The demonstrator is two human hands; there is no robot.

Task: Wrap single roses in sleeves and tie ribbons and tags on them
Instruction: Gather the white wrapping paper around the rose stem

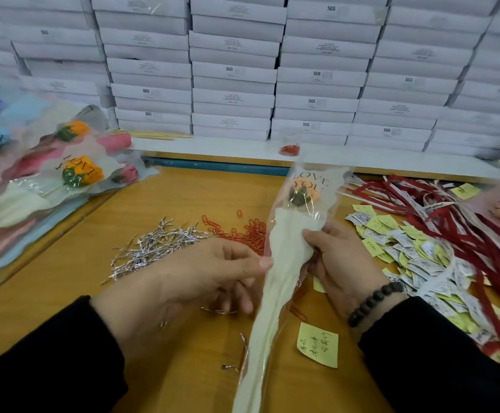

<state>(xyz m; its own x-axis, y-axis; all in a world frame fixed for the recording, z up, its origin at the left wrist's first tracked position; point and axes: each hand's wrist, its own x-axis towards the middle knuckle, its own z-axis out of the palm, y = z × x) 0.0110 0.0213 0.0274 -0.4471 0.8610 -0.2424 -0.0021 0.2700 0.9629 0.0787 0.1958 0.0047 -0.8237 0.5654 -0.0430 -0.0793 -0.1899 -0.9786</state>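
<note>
1. The rose (pixel 301 195) is orange and sits inside the sleeve (pixel 284 254), up near the top under the words "LOVE YOU". The sleeve is clear at the top and cream lower down, and it is held up above the tabletop (pixel 165 204), tilted with the flower end away from me.
2. The left hand (pixel 210 272) pinches the left edge of the sleeve with its thumb. Its other fingers are curled underneath, and a silver tie looks tucked in them.
3. The right hand (pixel 341 263) has its grip closed round the sleeve from the right, squeezing it in just below the flower.
4. I think the sleeve is being bunched so it can be tied. If the grip goes loose, the sleeve could spring open and the rose could slide down.
5. Squeezing too high could squash the flower. The little tie could also drop, since it is thin.
6. No ribbon or tag is on this rose yet.
7. Silver twist ties (pixel 153 248) lie in a pile, with red paper clips (pixel 243 231) beside them.
8. Tags (pixel 397 242) and red ribbons (pixel 439 210) lie in a heap on the right.
9. Wrapped roses (pixel 73 168) are piled on the left.
10. White boxes (pixel 234 84) are stacked at the back, all shut, so I cannot tell what is inside.
</note>
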